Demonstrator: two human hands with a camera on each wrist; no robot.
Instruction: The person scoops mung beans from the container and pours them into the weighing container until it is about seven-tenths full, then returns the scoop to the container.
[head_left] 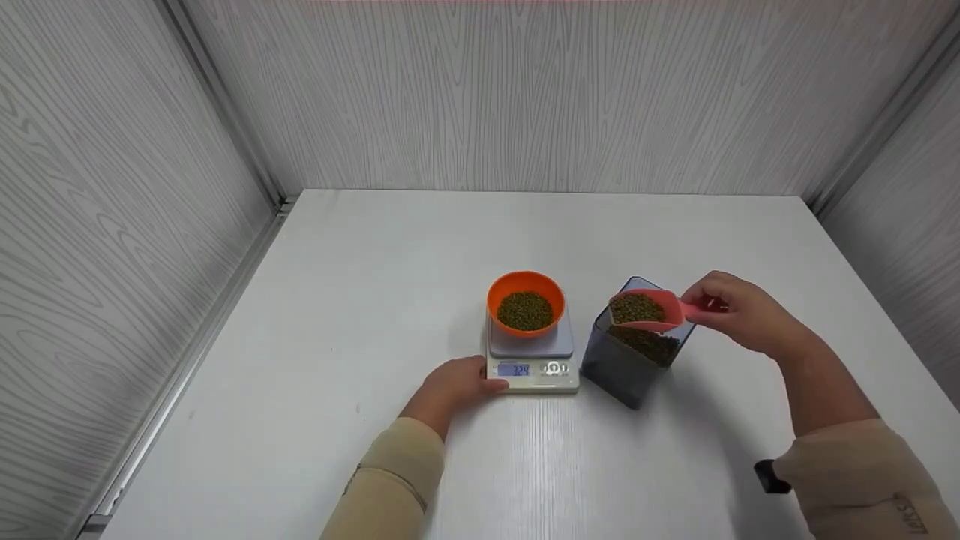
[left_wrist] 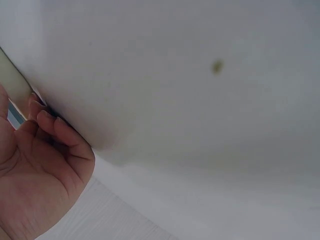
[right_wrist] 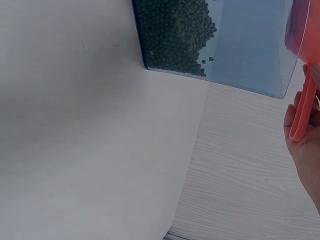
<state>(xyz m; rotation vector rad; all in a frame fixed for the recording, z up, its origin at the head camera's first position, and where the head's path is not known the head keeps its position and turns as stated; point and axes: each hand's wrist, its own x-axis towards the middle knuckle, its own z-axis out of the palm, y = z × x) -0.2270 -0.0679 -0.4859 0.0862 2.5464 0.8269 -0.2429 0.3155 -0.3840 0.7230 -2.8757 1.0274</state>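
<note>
at the rim of the container [head_left: 621, 373], right fingers [head_left: 705, 290] hold a scoop [head_left: 671, 307]

The head view is softly and evenly lit; a pale sheen is seen on the table [head_left: 540, 457] at lower centre and a shadow is cast at lower right. Digits on the scale [head_left: 532, 348] are smeared. Both wrist views are dimmer; in the left one, a speck [left_wrist: 217, 67] at upper right is blurred.
</note>
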